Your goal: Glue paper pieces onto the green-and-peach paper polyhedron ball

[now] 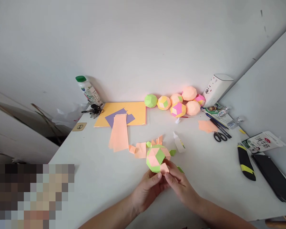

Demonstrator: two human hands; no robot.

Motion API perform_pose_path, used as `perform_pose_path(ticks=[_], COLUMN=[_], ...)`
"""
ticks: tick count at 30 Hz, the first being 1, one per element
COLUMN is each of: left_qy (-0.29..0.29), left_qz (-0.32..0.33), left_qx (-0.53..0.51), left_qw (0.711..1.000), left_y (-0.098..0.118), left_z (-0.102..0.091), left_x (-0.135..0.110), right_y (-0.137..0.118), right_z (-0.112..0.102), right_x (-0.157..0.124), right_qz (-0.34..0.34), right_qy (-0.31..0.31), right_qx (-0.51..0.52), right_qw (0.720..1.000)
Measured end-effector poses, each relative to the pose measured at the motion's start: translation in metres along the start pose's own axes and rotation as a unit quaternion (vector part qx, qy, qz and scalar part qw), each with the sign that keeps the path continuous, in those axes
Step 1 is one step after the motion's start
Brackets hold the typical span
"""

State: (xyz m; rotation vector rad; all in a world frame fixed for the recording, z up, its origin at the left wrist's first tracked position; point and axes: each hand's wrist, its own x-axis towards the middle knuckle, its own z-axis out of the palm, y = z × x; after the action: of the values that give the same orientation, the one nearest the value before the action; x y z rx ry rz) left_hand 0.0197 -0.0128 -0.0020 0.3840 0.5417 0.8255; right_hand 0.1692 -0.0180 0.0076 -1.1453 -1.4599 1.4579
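Note:
My left hand [146, 187] and my right hand [178, 184] meet low in the middle of the white table [90, 165]. Together they grip a half-built paper ball [156, 157] of green and peach facets, fingers closed round its underside. A peach flap [164, 168] sticks out between my thumbs. Small peach and green paper pieces [139, 149] lie just beyond the ball. A small glue bottle [179, 143] lies on its side to the right of it.
Several finished paper balls [178, 103] line the wall. Orange, purple and peach sheets [120, 122] lie at the left, with keys [94, 110] and a drink bottle [88, 90]. Scissors [219, 135], a black-yellow knife [246, 162], a dark phone [274, 179] and packets sit right.

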Motion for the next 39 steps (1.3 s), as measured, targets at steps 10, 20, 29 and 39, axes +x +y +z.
perform_pose_path(ticks=[10, 20, 29, 39], left_qy=[0.093, 0.092, 0.119, 0.108], left_qz=[0.041, 0.073, 0.060, 0.052], left_qx=[0.003, 0.028, -0.025, -0.046], left_qw=[0.995, 0.993, 0.991, 0.992], left_y=[0.010, 0.027, 0.024, 0.022], left_z=[-0.002, -0.010, -0.009, -0.008], left_x=[0.004, 0.012, 0.008, 0.007], right_y=[0.008, 0.007, 0.038, 0.049], right_z=[0.004, -0.014, -0.063, -0.073], right_x=[-0.002, 0.008, 0.039, 0.054], right_qz=[-0.075, -0.153, -0.184, -0.083], right_qy=[-0.027, 0.091, 0.277, 0.324], right_qx=[-0.179, -0.244, -0.502, -0.447], right_qw=[0.981, 0.953, 0.798, 0.830])
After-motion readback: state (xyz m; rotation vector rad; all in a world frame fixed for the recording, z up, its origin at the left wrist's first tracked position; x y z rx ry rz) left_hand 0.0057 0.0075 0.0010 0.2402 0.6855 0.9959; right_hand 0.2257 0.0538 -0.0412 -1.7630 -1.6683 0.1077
